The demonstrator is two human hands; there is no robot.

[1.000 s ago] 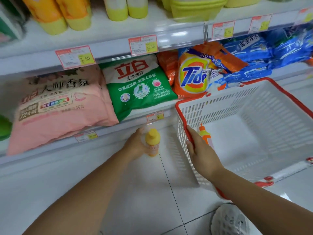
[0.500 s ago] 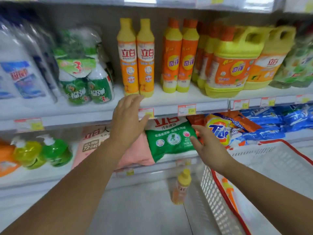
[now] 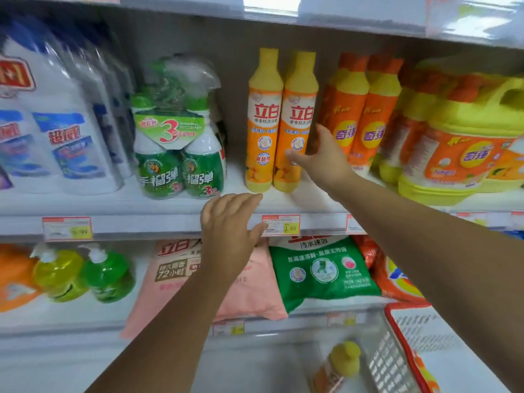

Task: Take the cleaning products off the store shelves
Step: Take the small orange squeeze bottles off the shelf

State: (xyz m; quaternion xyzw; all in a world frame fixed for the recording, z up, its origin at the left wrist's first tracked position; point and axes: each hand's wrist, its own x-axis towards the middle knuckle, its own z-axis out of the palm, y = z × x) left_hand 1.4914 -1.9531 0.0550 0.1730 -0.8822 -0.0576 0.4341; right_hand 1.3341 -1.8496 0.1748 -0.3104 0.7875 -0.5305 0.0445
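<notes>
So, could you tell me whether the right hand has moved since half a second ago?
Yes. The right hand rose from below the price rail, by the green bag, to the yellow-capped bottle above it.

The right grip (image 3: pixel 320 158) is at the middle shelf (image 3: pixel 141 222), its thumb in front of the right one of two tall bottles (image 3: pixel 297 123) standing just left of it. A handled jug (image 3: pixel 467 143) stands to its right. The left grip (image 3: pixel 229 231) is lower, before the shelf edge, a twin pack (image 3: pixel 178 154) up-left. Well below the right grip sit a basket (image 3: pixel 397 353) and, left of that, a small bottle (image 3: pixel 337 367).
</notes>
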